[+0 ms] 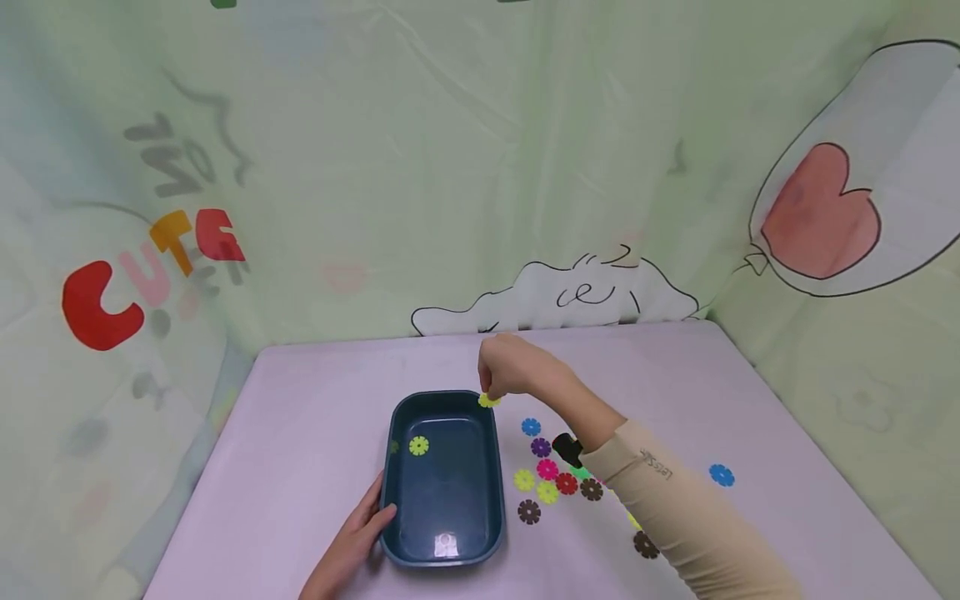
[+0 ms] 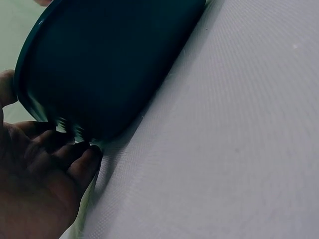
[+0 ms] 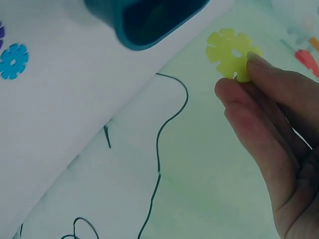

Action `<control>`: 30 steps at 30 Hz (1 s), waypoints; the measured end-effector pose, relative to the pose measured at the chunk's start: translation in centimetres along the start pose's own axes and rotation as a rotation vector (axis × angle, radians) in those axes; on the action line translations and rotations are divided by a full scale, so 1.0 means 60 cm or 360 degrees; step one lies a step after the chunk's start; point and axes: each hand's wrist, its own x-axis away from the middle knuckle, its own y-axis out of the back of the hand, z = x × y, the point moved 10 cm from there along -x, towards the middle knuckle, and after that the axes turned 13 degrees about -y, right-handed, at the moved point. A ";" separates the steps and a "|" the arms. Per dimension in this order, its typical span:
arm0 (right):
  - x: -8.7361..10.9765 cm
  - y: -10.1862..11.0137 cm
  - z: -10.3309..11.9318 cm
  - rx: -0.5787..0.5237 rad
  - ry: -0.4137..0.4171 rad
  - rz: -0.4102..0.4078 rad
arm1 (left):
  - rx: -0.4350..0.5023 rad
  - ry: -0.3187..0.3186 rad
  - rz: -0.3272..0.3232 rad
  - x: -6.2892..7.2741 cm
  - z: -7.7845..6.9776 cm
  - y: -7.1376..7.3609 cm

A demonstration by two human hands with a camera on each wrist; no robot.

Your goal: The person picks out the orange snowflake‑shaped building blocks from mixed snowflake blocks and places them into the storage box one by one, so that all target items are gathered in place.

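Note:
My right hand [image 1: 513, 365] pinches a yellow snowflake disc [image 3: 233, 52] between thumb and fingertips. In the head view that disc overlaps the far right corner of the dark blue plastic tub [image 1: 450, 546]. Inside the tub, toward its left wall, lies another yellow snowflake disc [image 1: 418, 446]. My left hand [image 1: 362, 527] holds the tub's near left side, thumb over the rim and fingers against the outer wall. From the left wrist, those fingers [image 2: 75, 162] show along the underside of the tub.
Right of the tub lie several loose snowflake discs, among them blue [image 1: 531, 427], purple [image 1: 541, 447], red [image 1: 566, 483] and brown [image 1: 529, 512]. Another blue disc [image 1: 722, 475] sits farther right. My right sleeve [image 1: 675, 508] covers part of the pile. Printed curtains [image 1: 420, 183] stand behind the table [image 1: 315, 400].

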 end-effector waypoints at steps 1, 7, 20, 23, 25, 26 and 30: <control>-0.003 -0.001 0.008 -0.0003 0.0021 0.0006 | 0.0000 -0.0005 -0.0001 0.000 -0.001 0.001; -0.021 -0.006 0.049 -0.0028 0.0105 0.0022 | -0.0024 -0.0027 -0.0017 0.002 -0.006 0.005; -0.073 -0.065 0.082 -0.0131 0.0159 0.0114 | -0.0067 -0.0055 0.0039 -0.006 -0.007 0.001; -0.088 -0.089 0.076 -0.0131 0.0141 0.0149 | -0.0049 -0.0090 0.0056 -0.008 -0.009 -0.001; -0.097 -0.103 0.072 -0.0132 0.0133 0.0155 | -0.0037 -0.0091 0.0058 -0.008 -0.009 -0.001; -0.102 -0.110 0.071 -0.0133 0.0132 0.0155 | -0.0033 -0.0090 0.0055 -0.008 -0.008 0.000; -0.115 -0.135 0.072 -0.0158 0.0133 0.0161 | -0.0017 -0.0067 0.0044 -0.004 -0.004 0.004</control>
